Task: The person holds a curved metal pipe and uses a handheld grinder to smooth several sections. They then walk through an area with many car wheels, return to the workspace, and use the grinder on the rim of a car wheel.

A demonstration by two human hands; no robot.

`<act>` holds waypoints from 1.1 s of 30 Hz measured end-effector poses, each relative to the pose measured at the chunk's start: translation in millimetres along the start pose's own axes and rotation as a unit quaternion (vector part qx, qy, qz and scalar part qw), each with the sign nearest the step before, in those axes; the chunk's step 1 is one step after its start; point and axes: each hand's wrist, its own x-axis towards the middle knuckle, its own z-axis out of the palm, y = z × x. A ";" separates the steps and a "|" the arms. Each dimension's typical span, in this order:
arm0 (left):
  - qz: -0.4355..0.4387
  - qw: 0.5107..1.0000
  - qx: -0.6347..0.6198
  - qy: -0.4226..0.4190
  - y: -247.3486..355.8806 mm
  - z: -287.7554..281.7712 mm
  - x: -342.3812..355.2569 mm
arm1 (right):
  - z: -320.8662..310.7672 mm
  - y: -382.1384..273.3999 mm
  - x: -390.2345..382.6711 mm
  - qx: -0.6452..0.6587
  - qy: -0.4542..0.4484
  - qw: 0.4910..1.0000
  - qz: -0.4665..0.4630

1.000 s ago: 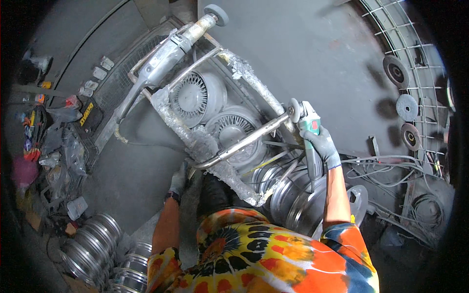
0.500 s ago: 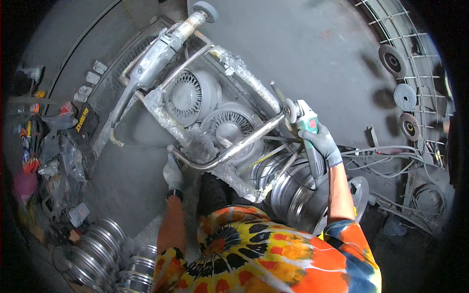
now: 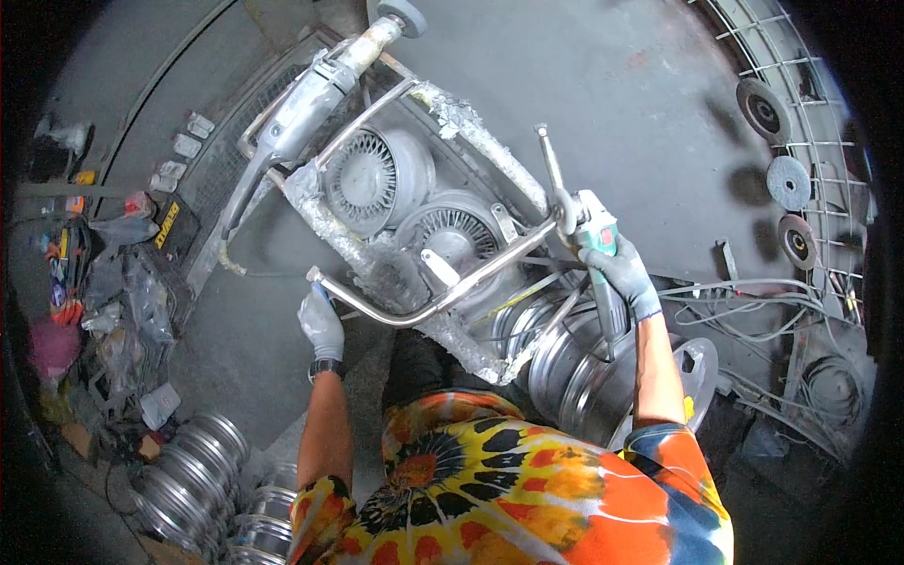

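My left hand [image 3: 322, 328], in a grey glove, is closed around the near-left end of a bent shiny metal tube [image 3: 485, 273]. Mounting tabs [image 3: 440, 267] stick out from this tube, which crosses a crusted metal stand [image 3: 325, 226]. In my right hand [image 3: 621, 275], also gloved, is a green and grey angle grinder [image 3: 605, 306], gripped around its body. The grinder's head and disc touch or nearly touch the tube near its far-right bend; the exact contact cannot be made out.
Under the stand's bars sit finned wheel covers [image 3: 363, 179]. A long grey polisher [image 3: 301, 113] lies on the stand's far left. Metal rims [image 3: 574, 367] lean at right, with more stacked rims [image 3: 193, 480] at lower left. Abrasive discs [image 3: 789, 184] hang on a wire rack. Cables [image 3: 744, 301] trail at right.
The tube has turned, so its far end now points up and its tabs show. My left hand has shifted slightly left with the tube end; the grinder stays near the same bend.
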 end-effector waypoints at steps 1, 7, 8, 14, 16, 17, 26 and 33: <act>0.014 1.000 0.000 0.008 0.2 -2.8 -1.1 | 1.2 -0.3 -1.3 -0.024 0.006 1.000 0.014; 0.071 0.996 -0.012 0.050 -0.4 -19.5 -6.1 | -5.3 -2.0 -8.3 -0.020 -0.049 0.999 -0.004; 0.074 0.996 -0.006 0.054 0.2 -22.5 -6.6 | -9.0 -1.7 -5.1 -0.022 -0.042 0.999 -0.003; 0.134 0.985 -0.020 0.108 16.9 -42.4 -13.7 | -18.5 10.0 17.6 0.041 0.012 0.999 -0.030; 0.161 0.980 -0.017 0.116 23.0 -48.9 -14.9 | -14.5 16.1 13.9 -0.021 -0.004 1.000 -0.020; 0.168 0.978 -0.020 0.121 24.8 -52.1 -16.1 | -11.9 18.4 10.4 -0.055 -0.006 0.998 -0.020; 0.230 0.961 -0.010 0.152 24.9 -65.6 -19.4 | -3.6 8.7 -6.2 -0.019 -0.035 0.999 0.009; 0.196 0.971 0.002 0.135 17.2 -52.5 -12.1 | -36.8 -18.3 42.6 -0.091 0.026 0.994 -0.046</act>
